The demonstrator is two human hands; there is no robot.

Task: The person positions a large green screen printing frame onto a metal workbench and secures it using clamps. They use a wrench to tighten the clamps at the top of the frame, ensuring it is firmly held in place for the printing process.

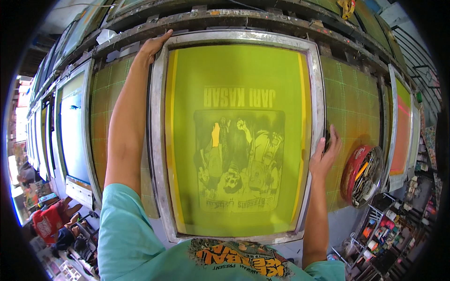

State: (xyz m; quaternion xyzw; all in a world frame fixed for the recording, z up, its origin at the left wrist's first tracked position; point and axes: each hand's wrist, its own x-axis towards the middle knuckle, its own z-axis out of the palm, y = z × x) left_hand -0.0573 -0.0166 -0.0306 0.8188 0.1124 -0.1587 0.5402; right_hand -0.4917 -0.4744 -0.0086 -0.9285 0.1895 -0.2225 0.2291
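Observation:
A screen printing frame [320,100] with metal sides and yellow-green mesh [243,70] lies in front of me. Its mesh carries a dark, upside-down picture with lettering, and one small orange patch. At the frame's far left corner, my left hand [153,48] grips the edge, its fingers partly hidden behind the metal. My right hand [326,153] rests against the right side about halfway along, its thumb by the metal and its fingers stretched out. No tool shows in either hand.
On the right board stands a round red tin [358,175] full of pens and small tools. More framed screens [75,122] line both sides. A dark rail [211,21] runs behind the frame. A person in red [51,222] is at lower left; cluttered shelves [382,234] stand lower right.

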